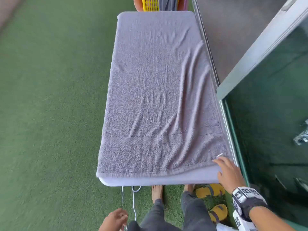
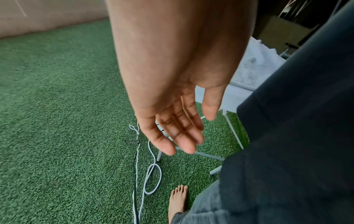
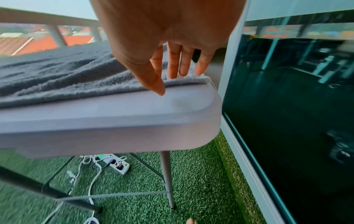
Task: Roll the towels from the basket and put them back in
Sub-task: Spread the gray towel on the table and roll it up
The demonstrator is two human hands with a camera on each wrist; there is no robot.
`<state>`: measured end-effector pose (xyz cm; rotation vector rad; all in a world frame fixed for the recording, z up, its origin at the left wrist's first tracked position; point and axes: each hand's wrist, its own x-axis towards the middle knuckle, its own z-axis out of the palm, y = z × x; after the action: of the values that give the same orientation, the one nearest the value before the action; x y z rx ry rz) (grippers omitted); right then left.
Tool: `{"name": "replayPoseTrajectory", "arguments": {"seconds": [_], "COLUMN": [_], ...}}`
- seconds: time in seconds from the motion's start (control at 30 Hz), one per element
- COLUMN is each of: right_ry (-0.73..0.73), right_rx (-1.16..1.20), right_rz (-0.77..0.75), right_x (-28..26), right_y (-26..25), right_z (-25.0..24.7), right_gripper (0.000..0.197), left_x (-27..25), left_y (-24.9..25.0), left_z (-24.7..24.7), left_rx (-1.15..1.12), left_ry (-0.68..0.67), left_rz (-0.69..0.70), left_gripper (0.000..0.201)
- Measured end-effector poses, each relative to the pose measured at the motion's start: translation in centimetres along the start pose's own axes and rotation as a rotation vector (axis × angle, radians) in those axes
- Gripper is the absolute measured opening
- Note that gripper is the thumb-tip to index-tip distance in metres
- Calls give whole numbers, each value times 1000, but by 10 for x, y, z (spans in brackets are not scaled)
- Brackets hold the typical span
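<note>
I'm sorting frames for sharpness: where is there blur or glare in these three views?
Head view: towel fairly sharp, turf at the edges smeared. Left wrist view: left hand shadowed, fingertips softly blurred. Right wrist view: glass panel full of reflections, lower left corner streaked with motion blur.

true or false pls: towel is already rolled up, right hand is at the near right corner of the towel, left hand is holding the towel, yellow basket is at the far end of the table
1. The towel is already rolled up. False: it lies spread flat over the table.
2. The right hand is at the towel's near right corner. True.
3. The left hand is holding the towel. False: it hangs open and empty beside the person's leg, below table height.
4. The yellow basket is at the table's far end. True.
</note>
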<state>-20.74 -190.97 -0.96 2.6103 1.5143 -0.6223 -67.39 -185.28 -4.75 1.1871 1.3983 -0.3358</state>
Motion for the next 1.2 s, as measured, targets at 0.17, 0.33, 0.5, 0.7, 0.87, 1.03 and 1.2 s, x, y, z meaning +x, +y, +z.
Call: {"name": "replayPoseTrajectory", "arguments": {"seconds": [0.17,0.33,0.5,0.7,0.87,1.03,1.2], "right_ry": [68,43,-18,-27,81,158,256], "right_rx": [-126,-148,-59,-53,-73,79,59], "right_rz": [-157,-317,-185,-56,-145,-125,1], "right_x": [33,41,22,2,-2,-2,2], "right_y": [11,21,43,49,35,28,37], "right_z": [-6,-19,-22,-9,4,16,15], "right_gripper": [49,30,41,23,40,35,25], "left_x": [-10,-21,-21,6,40,47,53], "left_y": [16,8,28,62,68,70,66], "left_z": [13,31,37,-2,-63,-90,-87], "left_rx": [7,-35,-6,435,683,831,939], "left_ry": [113,174,315,741,648,493,545], "left_rz": [-11,-70,7,433,566,692,647], "left_gripper": [9,15,22,33,49,43,62]}}
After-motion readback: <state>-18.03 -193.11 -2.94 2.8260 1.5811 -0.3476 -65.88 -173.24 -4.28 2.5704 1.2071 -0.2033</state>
